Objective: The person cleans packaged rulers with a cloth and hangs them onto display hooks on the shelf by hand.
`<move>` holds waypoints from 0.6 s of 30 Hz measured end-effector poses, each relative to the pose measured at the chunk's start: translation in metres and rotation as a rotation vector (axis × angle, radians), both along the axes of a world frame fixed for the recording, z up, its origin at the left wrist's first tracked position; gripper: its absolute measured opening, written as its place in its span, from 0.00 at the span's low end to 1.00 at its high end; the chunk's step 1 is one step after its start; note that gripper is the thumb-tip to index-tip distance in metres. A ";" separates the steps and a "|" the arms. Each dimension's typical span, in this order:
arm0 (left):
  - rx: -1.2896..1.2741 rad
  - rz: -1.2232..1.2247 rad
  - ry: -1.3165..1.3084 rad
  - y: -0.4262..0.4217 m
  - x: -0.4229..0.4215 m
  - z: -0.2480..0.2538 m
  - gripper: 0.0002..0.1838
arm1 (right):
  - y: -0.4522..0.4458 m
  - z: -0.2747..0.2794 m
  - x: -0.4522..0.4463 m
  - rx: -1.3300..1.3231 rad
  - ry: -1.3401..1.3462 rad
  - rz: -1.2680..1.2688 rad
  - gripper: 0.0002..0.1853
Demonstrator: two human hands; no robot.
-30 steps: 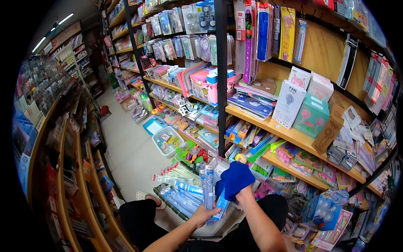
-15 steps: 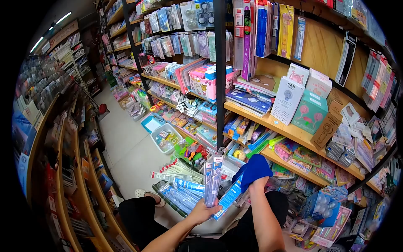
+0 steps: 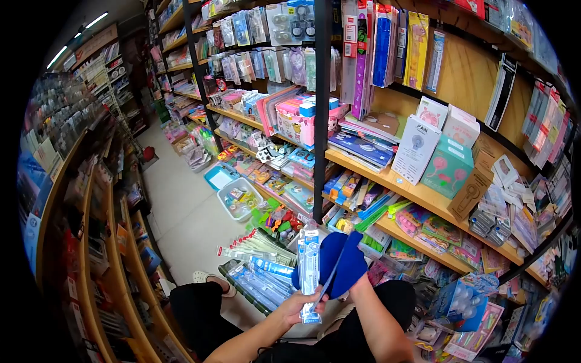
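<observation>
My left hand [image 3: 301, 304] grips several long, narrow clear packages [image 3: 308, 266] with blue and white print, held upright near the bottom centre. One more package of the bundle is turned edge-on beside the blue cloth. My right hand [image 3: 358, 287] is inside or behind the blue cloth [image 3: 343, 260], which covers its fingers, so their pose is hidden. The cloth touches the packages. Just left of my hands, a dark green tray [image 3: 247, 295] holds similar blue packages [image 3: 266, 281], with pale packages with red tips [image 3: 257, 245] at its back.
Wooden shelves [image 3: 411, 189] with boxes and stationery rise ahead and right. A white bin [image 3: 240, 199] stands on the floor [image 3: 181, 206]. Low racks [image 3: 115, 254] line the left side. A blue box [image 3: 463, 302] and packages lie near my right knee [image 3: 393, 296].
The packages in my left hand have come together and swung round, one now edge-on. The blue cloth has moved back left and lower beside them, with my right hand.
</observation>
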State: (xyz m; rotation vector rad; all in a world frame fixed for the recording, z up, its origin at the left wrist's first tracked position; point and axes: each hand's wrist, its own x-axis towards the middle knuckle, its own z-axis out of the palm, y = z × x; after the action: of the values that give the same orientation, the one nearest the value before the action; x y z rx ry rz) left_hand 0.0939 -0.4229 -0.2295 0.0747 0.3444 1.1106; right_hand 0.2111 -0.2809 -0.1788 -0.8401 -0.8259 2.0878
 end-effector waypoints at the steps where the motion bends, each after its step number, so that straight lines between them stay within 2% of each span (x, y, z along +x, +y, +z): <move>1: 0.073 -0.088 0.041 0.002 -0.004 -0.007 0.18 | 0.003 0.006 -0.002 0.001 -0.057 -0.038 0.24; 2: 0.050 -0.052 0.139 0.002 -0.006 -0.013 0.19 | 0.005 0.012 -0.004 -0.002 -0.115 -0.076 0.22; 4: 0.003 0.025 0.334 0.002 -0.004 0.025 0.23 | 0.017 -0.013 -0.007 0.014 0.112 -0.388 0.18; 5: -0.009 0.060 0.522 0.001 -0.003 0.037 0.25 | 0.022 -0.021 -0.009 0.026 0.227 -0.541 0.16; 8: 0.019 0.164 0.736 -0.003 -0.009 0.035 0.23 | 0.019 -0.004 0.001 0.104 0.382 -0.398 0.09; 9: 0.012 0.192 0.826 -0.003 -0.009 0.035 0.18 | 0.025 -0.007 0.000 0.243 0.487 -0.290 0.07; 12: 0.079 0.242 0.967 0.000 -0.009 0.019 0.12 | 0.018 -0.009 0.000 -0.001 0.461 -0.381 0.07; 15: 0.016 0.324 0.964 0.007 0.004 0.023 0.09 | 0.004 -0.026 -0.009 -0.045 0.232 -0.358 0.09; 16: 0.028 0.343 0.981 0.010 0.007 0.024 0.09 | -0.010 -0.020 -0.009 -0.003 0.135 -0.265 0.12; 18: 0.049 0.378 1.016 0.015 0.010 0.024 0.08 | -0.034 -0.016 -0.009 -0.093 0.009 -0.093 0.12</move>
State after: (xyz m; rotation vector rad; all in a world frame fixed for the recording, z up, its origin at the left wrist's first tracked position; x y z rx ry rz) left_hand 0.1034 -0.4081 -0.2058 0.6513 1.2757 1.3926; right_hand 0.2020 -0.3145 -0.1948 -0.9010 -0.6770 2.0592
